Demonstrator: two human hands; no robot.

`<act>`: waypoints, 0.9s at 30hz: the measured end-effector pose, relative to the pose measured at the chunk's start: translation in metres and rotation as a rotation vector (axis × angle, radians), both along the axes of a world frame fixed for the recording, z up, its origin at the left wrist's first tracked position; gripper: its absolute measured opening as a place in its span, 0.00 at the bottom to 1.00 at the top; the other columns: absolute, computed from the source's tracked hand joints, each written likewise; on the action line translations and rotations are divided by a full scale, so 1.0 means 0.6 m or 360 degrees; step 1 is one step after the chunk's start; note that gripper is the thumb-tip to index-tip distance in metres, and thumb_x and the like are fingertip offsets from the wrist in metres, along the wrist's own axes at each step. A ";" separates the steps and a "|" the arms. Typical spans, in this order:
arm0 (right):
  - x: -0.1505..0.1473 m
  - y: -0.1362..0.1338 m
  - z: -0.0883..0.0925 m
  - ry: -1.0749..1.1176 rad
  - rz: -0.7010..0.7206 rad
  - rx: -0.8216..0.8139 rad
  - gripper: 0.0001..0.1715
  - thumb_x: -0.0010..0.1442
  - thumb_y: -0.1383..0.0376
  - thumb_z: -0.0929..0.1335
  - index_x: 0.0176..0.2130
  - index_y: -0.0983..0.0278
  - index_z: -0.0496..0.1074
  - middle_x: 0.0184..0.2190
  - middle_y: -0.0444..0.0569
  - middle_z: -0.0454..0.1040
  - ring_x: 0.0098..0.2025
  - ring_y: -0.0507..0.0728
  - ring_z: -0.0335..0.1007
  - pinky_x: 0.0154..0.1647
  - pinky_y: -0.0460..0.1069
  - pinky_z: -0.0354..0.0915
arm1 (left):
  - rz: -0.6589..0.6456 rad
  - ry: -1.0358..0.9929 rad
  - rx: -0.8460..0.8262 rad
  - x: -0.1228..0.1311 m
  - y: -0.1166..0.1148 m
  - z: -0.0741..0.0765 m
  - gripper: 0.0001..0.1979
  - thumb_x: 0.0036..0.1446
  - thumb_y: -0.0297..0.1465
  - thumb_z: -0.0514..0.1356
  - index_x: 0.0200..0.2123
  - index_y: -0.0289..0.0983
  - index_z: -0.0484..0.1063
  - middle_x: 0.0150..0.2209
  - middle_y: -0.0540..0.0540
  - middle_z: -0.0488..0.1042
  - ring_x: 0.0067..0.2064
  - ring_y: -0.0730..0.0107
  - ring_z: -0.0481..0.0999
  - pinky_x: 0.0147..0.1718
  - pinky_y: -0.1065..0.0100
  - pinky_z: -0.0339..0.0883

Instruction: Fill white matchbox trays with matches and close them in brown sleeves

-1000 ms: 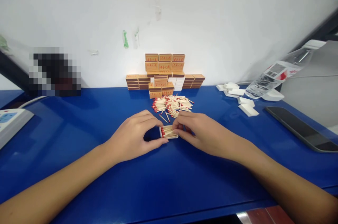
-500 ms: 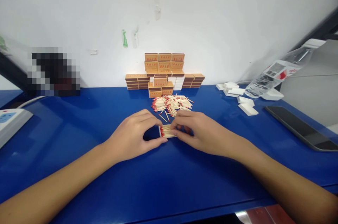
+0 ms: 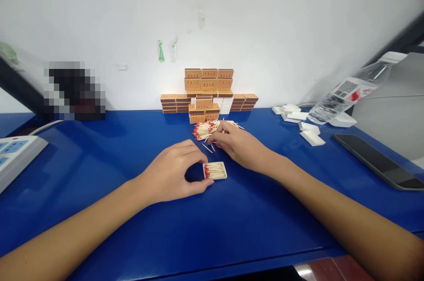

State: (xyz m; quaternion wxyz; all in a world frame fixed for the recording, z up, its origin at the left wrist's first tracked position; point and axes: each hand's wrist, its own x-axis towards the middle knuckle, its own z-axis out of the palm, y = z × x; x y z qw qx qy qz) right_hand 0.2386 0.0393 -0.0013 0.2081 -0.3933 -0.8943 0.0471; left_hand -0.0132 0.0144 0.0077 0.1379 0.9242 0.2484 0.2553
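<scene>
A small white matchbox tray (image 3: 226, 171) lies on the blue table, partly filled with red-tipped matches (image 3: 216, 169). My left hand (image 3: 177, 170) grips the tray's left end between thumb and forefinger. Just beyond it, my right hand (image 3: 236, 144) is at the front of a heap of loose matches (image 3: 202, 130), its fingers bent together in a pinch. Whether a match is between those fingertips I cannot make out. A few stray matches (image 3: 207, 148) lie in front of the heap, beside the right fingertips.
Stacked matchboxes (image 3: 208, 85) stand behind the heap against the wall. On the right are white empty trays (image 3: 309, 128), a tilted plastic bottle (image 3: 351, 91) and a phone (image 3: 377, 161). A power strip (image 3: 20, 153) sits at the left, near a pixelated dark object (image 3: 76, 91).
My right hand has left the tray and moved away from me to the match heap, uncovering the tray's right end. My left hand keeps its grip on the tray.
</scene>
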 end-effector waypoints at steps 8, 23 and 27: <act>0.016 0.004 0.009 -0.0212 0.0015 -0.0024 0.05 0.74 0.68 0.65 0.45 0.62 0.72 0.44 0.51 0.68 0.40 0.57 0.66 0.41 0.50 0.63 | 0.0008 0.0032 0.0023 -0.003 -0.001 0.000 0.10 0.62 0.37 0.69 0.41 0.38 0.77 0.39 0.48 0.81 0.44 0.60 0.77 0.45 0.58 0.73; -0.058 -0.029 0.006 -0.0025 -0.0460 -0.0170 0.06 0.74 0.66 0.65 0.40 0.63 0.68 0.44 0.54 0.74 0.43 0.59 0.72 0.43 0.53 0.65 | -0.0004 0.0005 0.0049 0.002 -0.001 -0.002 0.10 0.62 0.37 0.69 0.41 0.38 0.76 0.38 0.46 0.81 0.42 0.59 0.78 0.43 0.58 0.73; -0.058 -0.024 0.003 -0.0010 -0.0450 -0.0176 0.08 0.71 0.61 0.71 0.42 0.63 0.71 0.46 0.53 0.75 0.44 0.59 0.73 0.44 0.53 0.66 | 0.0010 -0.0008 0.0035 0.001 -0.001 -0.004 0.11 0.62 0.38 0.69 0.41 0.38 0.77 0.38 0.45 0.81 0.43 0.58 0.78 0.44 0.58 0.74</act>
